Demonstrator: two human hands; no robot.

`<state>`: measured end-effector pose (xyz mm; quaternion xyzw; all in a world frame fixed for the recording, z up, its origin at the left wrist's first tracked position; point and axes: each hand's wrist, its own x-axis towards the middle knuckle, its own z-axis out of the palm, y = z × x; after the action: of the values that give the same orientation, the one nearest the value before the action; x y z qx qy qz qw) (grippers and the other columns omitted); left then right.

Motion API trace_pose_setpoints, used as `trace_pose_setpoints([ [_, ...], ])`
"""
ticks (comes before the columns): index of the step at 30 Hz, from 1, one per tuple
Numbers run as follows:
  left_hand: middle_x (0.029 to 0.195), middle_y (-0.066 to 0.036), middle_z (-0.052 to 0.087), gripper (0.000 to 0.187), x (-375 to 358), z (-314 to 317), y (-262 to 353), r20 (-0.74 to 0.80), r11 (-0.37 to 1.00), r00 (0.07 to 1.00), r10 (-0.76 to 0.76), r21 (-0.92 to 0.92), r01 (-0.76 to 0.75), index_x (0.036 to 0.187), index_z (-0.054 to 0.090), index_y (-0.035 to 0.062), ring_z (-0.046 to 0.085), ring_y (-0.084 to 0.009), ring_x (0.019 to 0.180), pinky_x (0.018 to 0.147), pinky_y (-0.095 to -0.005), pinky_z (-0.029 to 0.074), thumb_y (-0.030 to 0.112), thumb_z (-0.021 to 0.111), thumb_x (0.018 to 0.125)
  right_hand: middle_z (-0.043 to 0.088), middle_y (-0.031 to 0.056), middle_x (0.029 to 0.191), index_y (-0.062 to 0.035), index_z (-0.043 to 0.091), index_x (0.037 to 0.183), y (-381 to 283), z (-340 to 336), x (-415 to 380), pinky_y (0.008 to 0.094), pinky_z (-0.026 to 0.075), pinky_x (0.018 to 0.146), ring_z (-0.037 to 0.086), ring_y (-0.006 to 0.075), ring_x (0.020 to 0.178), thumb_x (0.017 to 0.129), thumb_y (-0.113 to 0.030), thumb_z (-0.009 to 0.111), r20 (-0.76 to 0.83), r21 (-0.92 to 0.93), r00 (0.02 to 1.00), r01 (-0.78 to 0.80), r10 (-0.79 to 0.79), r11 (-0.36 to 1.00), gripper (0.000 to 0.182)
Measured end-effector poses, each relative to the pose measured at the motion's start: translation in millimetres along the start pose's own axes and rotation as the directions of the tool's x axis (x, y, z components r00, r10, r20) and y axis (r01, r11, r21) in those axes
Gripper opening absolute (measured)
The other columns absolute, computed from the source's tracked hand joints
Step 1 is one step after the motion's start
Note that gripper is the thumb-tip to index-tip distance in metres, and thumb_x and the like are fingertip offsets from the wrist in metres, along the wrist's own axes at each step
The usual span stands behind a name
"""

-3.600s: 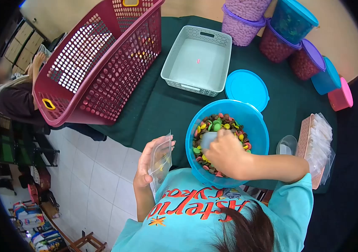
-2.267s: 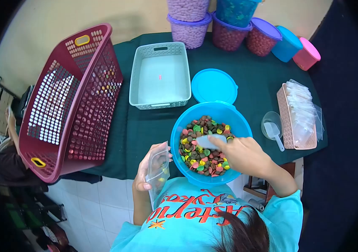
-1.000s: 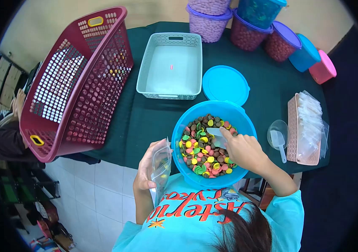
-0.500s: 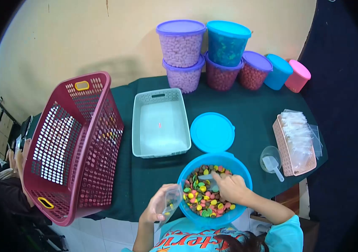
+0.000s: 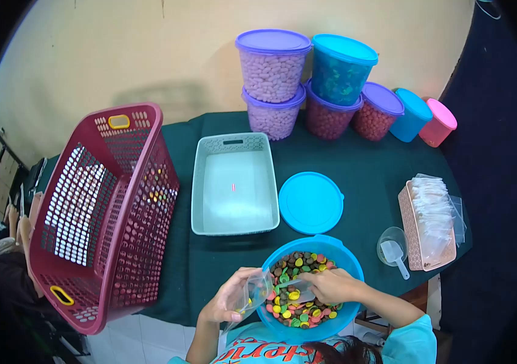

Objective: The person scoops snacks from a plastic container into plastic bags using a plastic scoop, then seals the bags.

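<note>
My left hand [image 5: 227, 301] holds a clear plastic bag [image 5: 259, 287] with its mouth spread, at the left rim of a blue bowl [image 5: 355, 303]. A few yellow pieces show inside the bag. Many round candies [image 5: 298, 314] in yellow, green, pink and brown lie in the bowl. Over them, my right hand [image 5: 333, 286] is closed around a translucent scoop [image 5: 299, 290], whose near end points toward the bag. Part of the scoop is hidden by my fingers. Beyond the bowl lies a round blue lid [image 5: 311, 202].
A pale green tray [image 5: 236, 182] sits behind-left, beside a tall maroon basket [image 5: 131, 230]. Lidded tubs [image 5: 273, 73] line the back. On the right are a pink basket of plastic bags [image 5: 431, 212] and a cup with a white scoop [image 5: 395, 252]. Another person's arm [image 5: 24, 236] shows far left.
My right hand has drawn the scoop back through the candies, nearer the bag. The bag's mouth has turned toward the bowl. The whole view has shifted slightly.
</note>
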<state>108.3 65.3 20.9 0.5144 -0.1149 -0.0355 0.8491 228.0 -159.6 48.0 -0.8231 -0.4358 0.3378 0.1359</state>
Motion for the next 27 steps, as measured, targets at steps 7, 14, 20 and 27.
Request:
trace_pose_setpoints([
  [7,0.122,-0.013,0.030,0.087,-16.2,24.5,-2.2,-0.093,0.995,0.995,0.046,0.093,-0.038,0.123,0.032,-0.0033,0.034,-0.0236,0.111,0.094,-0.0369,0.027,0.037,0.071,0.057,0.060,0.0109,0.073,-0.0155,0.044,0.117,0.3,-23.6,-0.9,0.0418,0.043,0.059,0.059,0.0277,0.067,0.080,-0.017,0.045,0.263,-0.083,0.965,0.034,-0.011,0.996,0.038],
  [14,0.117,-0.011,0.037,0.090,-40.3,45.0,-12.6,-0.350,0.988,0.931,0.106,0.141,-0.060,0.120,0.036,-0.0018,0.037,-0.0241,0.110,0.092,-0.0388,0.031,0.047,0.070,0.053,0.059,0.0074,0.070,-0.0070,0.053,0.100,-2.2,-12.2,-16.1,0.0322,0.034,0.065,0.056,0.0188,0.068,0.068,-0.013,0.054,-0.210,-0.707,0.939,0.046,-0.272,0.705,0.033],
  [20,0.118,-0.014,0.036,0.088,-59.2,73.8,-20.3,-0.411,0.968,0.893,0.183,0.236,-0.089,0.119,0.036,-0.0008,0.037,-0.0265,0.111,0.092,-0.0421,0.030,0.047,0.069,0.053,0.058,0.0064,0.064,-0.0070,0.054,0.089,8.3,-17.2,-34.6,0.0324,0.033,0.064,0.058,0.0190,0.066,0.069,-0.013,0.052,-0.001,-0.687,0.949,0.228,-0.314,0.691,0.021],
  [27,0.118,-0.014,0.035,0.089,-57.6,89.9,-33.4,-0.492,0.952,0.832,0.255,0.279,-0.127,0.119,0.037,-0.0011,0.036,-0.0277,0.113,0.094,-0.0431,0.028,0.046,0.070,0.051,0.061,0.0159,0.070,0.0004,0.047,0.105,6.1,3.1,-2.7,0.0403,0.039,0.065,0.061,0.0281,0.069,0.069,-0.015,0.055,0.204,-0.338,0.944,0.316,-0.259,0.887,0.040],
])
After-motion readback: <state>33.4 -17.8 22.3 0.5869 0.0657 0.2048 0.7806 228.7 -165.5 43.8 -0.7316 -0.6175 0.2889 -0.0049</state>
